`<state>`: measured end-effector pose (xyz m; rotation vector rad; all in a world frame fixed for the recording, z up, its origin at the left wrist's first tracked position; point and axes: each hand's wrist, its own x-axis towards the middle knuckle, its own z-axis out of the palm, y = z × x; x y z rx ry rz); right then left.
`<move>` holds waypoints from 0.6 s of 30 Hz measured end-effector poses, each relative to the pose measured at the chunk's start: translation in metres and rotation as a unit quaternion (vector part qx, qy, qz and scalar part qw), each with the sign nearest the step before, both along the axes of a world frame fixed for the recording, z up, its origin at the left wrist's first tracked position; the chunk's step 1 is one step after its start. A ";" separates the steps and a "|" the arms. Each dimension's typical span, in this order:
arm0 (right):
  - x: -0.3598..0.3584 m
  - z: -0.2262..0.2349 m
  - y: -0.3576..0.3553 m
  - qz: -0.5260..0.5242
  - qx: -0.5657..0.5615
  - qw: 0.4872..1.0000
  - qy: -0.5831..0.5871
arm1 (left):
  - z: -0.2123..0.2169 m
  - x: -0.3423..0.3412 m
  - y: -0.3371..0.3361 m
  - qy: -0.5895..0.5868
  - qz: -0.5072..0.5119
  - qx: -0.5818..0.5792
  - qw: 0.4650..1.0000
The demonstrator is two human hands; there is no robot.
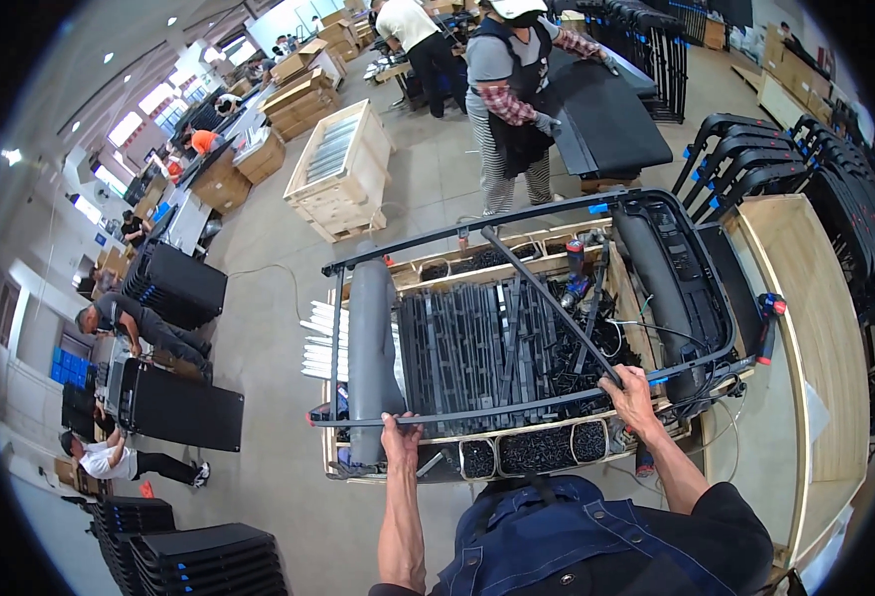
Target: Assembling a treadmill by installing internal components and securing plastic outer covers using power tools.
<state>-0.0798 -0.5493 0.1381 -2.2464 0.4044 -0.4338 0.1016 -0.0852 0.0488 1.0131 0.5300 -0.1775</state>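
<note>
A long black metal frame (517, 408) lies across a wooden crate in front of me, its rounded end with a black plastic part at the right. My left hand (400, 442) is closed around the near rail, toward its left end. At the near end of a slanting black bar (555, 306), my right hand (634, 399) grips the bar beside the same rail. The bar's far end meets the far rail left of its middle. Grey padded rolls (366, 343) lie under the frame at left and right. Below the bar, many black metal strips (472, 348) fill the crate.
Screw bins (537, 452) line the crate's near side. One power drill (577, 276) stands inside the crate; another (770, 323) hangs at right, near a wooden panel (815, 348). Beyond, a co-worker (512, 99) handles black panels (611, 124). A wooden crate (338, 164) stands farther left.
</note>
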 end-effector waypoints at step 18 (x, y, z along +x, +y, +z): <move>-0.179 0.021 0.105 -0.073 0.471 0.872 0.114 | -0.005 0.004 0.018 0.090 -0.114 0.105 0.984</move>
